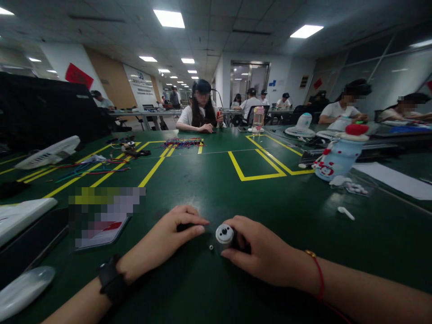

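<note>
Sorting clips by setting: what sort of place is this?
Likely an assembly workshop: a green table taped into yellow work zones, loose wires, fan parts, and seated workers.

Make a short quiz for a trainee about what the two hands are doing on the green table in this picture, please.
1. True or false: the right hand grips a small silver motor.
2. What lies on the green table just below and left of the motor? A) a coin B) a tiny ring-shaped part C) a key
3. What does the left hand wear at the wrist?

Key
1. True; its fingers close around the dark rear of the motor.
2. B.
3. A black watch; the hand also covers a small dark object that is too hidden to identify.
</note>
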The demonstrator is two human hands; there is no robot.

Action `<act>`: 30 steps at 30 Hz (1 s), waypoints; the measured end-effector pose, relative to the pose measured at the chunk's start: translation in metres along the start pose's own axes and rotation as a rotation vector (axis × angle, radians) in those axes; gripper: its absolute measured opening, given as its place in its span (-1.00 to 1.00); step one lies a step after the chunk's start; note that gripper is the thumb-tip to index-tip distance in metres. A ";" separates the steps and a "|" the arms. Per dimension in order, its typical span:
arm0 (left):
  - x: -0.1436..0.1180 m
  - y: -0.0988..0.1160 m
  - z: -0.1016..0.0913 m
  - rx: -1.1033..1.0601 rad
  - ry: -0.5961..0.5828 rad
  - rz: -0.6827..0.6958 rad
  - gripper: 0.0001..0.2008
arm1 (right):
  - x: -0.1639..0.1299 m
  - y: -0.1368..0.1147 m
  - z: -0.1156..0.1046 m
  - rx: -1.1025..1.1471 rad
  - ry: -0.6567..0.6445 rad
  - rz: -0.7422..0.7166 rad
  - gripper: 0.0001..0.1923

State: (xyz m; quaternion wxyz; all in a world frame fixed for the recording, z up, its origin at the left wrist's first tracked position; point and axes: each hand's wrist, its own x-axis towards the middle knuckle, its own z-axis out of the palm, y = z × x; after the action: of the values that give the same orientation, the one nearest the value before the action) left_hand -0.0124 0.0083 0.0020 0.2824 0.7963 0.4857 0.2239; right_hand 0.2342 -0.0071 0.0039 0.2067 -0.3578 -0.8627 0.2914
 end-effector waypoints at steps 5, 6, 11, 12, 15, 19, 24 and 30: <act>0.004 -0.017 -0.012 0.037 0.118 -0.087 -0.78 | 0.000 -0.002 -0.002 0.011 0.000 0.016 -0.74; 0.004 -0.020 -0.014 0.042 0.121 -0.088 -0.77 | -0.001 -0.002 -0.002 0.014 -0.001 0.019 -0.74; 0.003 -0.025 -0.017 0.063 0.102 -0.059 -0.77 | -0.001 -0.003 -0.002 0.018 0.003 0.015 -0.75; 0.002 -0.025 -0.017 0.066 0.097 -0.051 -0.78 | -0.001 -0.003 -0.002 0.019 0.005 0.014 -0.75; 0.002 -0.024 -0.017 0.074 0.084 -0.029 -0.79 | -0.001 -0.003 -0.002 0.022 0.008 0.005 -0.76; 0.002 -0.023 -0.017 0.084 0.073 -0.014 -0.80 | -0.001 -0.002 -0.002 0.022 0.020 0.002 -0.78; 0.001 -0.018 -0.016 0.095 0.038 0.003 -0.82 | -0.001 -0.002 -0.001 0.023 0.034 0.006 -0.80; -0.009 0.005 -0.009 0.121 -0.097 0.055 -0.76 | 0.000 -0.002 -0.001 0.036 0.027 0.013 -0.80</act>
State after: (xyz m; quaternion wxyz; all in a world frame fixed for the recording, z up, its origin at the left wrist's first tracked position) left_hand -0.0181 0.0006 0.0111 0.2508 0.8350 0.4619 0.1631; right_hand 0.2338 -0.0081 0.0058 0.2230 -0.3636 -0.8521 0.3034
